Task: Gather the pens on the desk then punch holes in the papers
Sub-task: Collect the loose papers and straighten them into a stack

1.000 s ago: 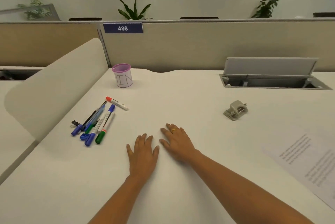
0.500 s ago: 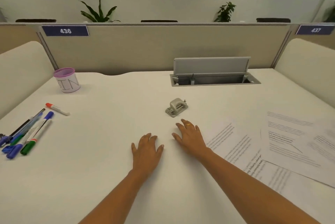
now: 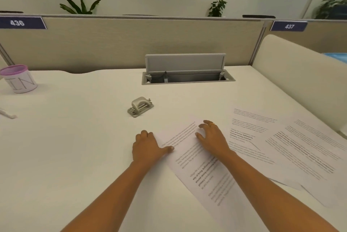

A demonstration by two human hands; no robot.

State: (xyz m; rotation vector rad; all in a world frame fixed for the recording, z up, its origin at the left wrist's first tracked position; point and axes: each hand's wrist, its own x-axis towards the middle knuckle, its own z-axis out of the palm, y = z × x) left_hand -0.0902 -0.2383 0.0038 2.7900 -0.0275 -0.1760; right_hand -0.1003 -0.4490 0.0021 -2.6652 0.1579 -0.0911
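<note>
Right under my hands lies the nearest sheet of paper (image 3: pixel 199 168), printed and turned at a slant, running from my fingertips back toward my right elbow. My left hand (image 3: pixel 148 147) sits at its left edge, knuckles up and fingers curled under, with the thumb (image 3: pixel 170 148) stretched out sideways so that its tip lies on the sheet. I cannot tell whether the curled fingers have caught any of the paper. My right hand (image 3: pixel 213 138) is spread and arched over the top of the same sheet. Its fingertips press down on the print, the palm is lifted a little, and it grips nothing. A ring (image 3: pixel 212 124) shows on one finger. Both forearms reach forward, the right one crossing the lower part of the sheet.

To the right of my right hand more papers (image 3: pixel 293 143) lie fanned and overlapping. Beyond my left hand, a little ahead of it, stands the hole punch (image 3: pixel 140 107), apart from every sheet. Far off to the left of my left hand stands a cup with a purple rim (image 3: pixel 19 79). Nearer than the cup, at the very edge of view, is a blurred bit of a pen (image 3: pixel 8 115).
</note>
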